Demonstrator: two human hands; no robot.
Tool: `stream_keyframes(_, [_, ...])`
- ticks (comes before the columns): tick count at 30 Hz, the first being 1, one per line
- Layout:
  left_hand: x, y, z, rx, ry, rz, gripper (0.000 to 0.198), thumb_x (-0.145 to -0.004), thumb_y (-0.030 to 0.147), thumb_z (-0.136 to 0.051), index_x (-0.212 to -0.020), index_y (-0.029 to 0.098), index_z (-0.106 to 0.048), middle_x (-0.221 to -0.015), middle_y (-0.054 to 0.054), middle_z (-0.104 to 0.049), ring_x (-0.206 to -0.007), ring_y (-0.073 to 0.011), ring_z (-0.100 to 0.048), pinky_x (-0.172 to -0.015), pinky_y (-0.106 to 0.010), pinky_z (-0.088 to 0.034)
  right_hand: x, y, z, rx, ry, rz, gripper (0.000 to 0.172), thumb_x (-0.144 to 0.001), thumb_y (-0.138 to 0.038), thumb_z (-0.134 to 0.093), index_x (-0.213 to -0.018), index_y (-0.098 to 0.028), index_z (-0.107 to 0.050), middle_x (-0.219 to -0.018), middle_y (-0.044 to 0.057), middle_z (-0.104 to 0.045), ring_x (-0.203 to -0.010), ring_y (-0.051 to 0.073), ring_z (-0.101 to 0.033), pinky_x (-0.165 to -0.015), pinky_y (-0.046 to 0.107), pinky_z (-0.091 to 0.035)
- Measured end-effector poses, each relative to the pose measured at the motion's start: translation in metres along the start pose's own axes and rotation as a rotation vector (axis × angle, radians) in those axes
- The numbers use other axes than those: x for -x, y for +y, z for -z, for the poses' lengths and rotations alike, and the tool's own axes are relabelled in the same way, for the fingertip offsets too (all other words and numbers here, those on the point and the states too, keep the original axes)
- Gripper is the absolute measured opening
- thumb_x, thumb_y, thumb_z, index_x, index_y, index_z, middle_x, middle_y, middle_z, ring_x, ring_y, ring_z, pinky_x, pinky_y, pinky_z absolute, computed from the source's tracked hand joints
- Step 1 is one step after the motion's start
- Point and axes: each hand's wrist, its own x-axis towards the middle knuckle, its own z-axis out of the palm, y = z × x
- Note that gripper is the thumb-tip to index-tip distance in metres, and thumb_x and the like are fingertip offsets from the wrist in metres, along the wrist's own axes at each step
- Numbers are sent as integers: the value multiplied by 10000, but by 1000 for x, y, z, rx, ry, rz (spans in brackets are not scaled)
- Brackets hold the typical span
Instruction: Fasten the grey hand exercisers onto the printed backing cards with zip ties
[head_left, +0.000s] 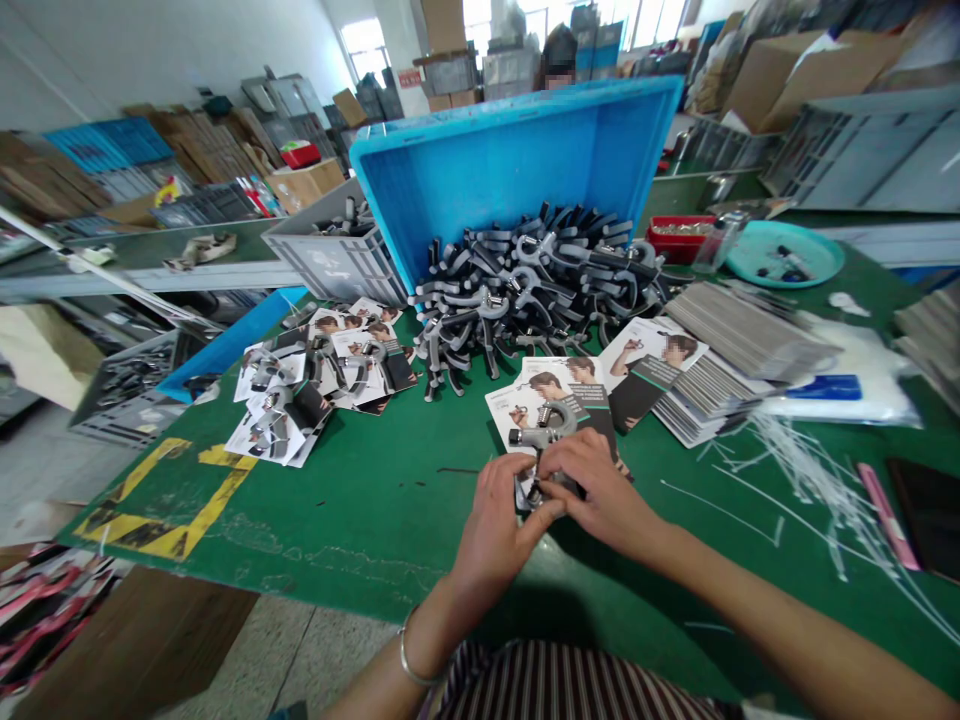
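Observation:
A grey and black hand grip exerciser [551, 425] lies on printed cards [510, 405] at the front of the green table. My left hand [499, 515] is closed around the near side of the exerciser, thumb reaching across to the right. From the right, my right hand [600, 490] bends over its handles, fingertips pinched close to my left thumb. Anything thin between those fingertips is too small to make out. My fingers hide most of the handles. Beyond, a heap of similar exercisers [517, 285] spills from a tipped blue crate [510, 150].
Cards with exercisers on them [281, 425] lie at the left. To the right are stacked cards [750, 330], loose white plastic ties [802, 470], a pink cutter [889, 515] and a dark flat object [930, 510]. A turquoise plate [817, 245] and a red box [679, 240] stand behind.

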Motion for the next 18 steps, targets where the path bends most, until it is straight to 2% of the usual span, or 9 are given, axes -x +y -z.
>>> stream_keyframes(3, [5,-15,-9,-57,35,0,512,-828,377,-706,-1247,194,-478,-1247,-127,-569,-1185,-264,-532,-1014,-455,-431,-4,2,-4,-86,-39,47,82,-960,-218,-533,-921,-218,-605,-1007,32,-681,-983,198,-553,-908,381,-368])
stream_keyframes(6, [4,-25,-14,-141,3,-96,396,-868,314,-659,-1220,201,-517,-1271,-125,-575,-1198,-273,-526,-1016,-482,-428,-4,1,-5,-140,-34,86,92,-955,-213,-540,-884,-214,-598,-1042,30,-678,-1026,189,-567,-950,392,-367])
stream_keyframes(9, [3,-27,-16,-197,-15,-202,296,-913,233,-576,-1206,201,-545,-1285,-128,-586,-1191,-268,-533,-1020,-495,-426,11,1,-1,-176,58,49,85,-952,-237,-542,-889,-221,-596,-1031,41,-666,-1032,200,-573,-961,407,-385])
stream_keyframes(11, [2,-26,-10,-205,-23,-268,298,-913,209,-565,-1211,205,-552,-1258,-124,-610,-1167,-260,-552,-1010,-477,-445,33,10,8,-147,172,-52,90,-960,-268,-526,-921,-233,-599,-1056,58,-653,-1060,220,-567,-964,423,-400])
stream_keyframes(13, [-1,-29,7,-232,13,-315,283,-901,200,-577,-1183,215,-569,-1209,-112,-638,-1129,-254,-577,-992,-460,-465,67,33,23,-34,276,-199,103,-963,-290,-511,-981,-243,-601,-1100,79,-635,-1094,246,-558,-969,450,-409])
stream_keyframes(14, [-4,-34,21,-266,55,-324,269,-891,200,-590,-1160,219,-579,-1188,-108,-648,-1113,-255,-586,-985,-459,-470,86,50,33,53,286,-272,124,-960,-301,-508,-1020,-243,-599,-1104,89,-627,-1087,259,-564,-968,465,-412])
stream_keyframes(16, [-19,-49,61,-369,190,-317,241,-869,224,-627,-1107,219,-592,-1152,-99,-660,-1094,-261,-593,-980,-467,-468,125,86,53,198,167,-380,182,-928,-361,-534,-1025,-223,-603,-1063,117,-617,-971,277,-603,-861,448,-472])
stream_keyframes(18, [-42,-75,113,-506,361,-272,225,-866,275,-642,-1073,206,-590,-1156,-84,-659,-1119,-259,-580,-1006,-478,-443,157,118,69,334,46,-522,258,-901,-407,-552,-1024,-187,-606,-1014,165,-602,-789,270,-616,-675,405,-488])
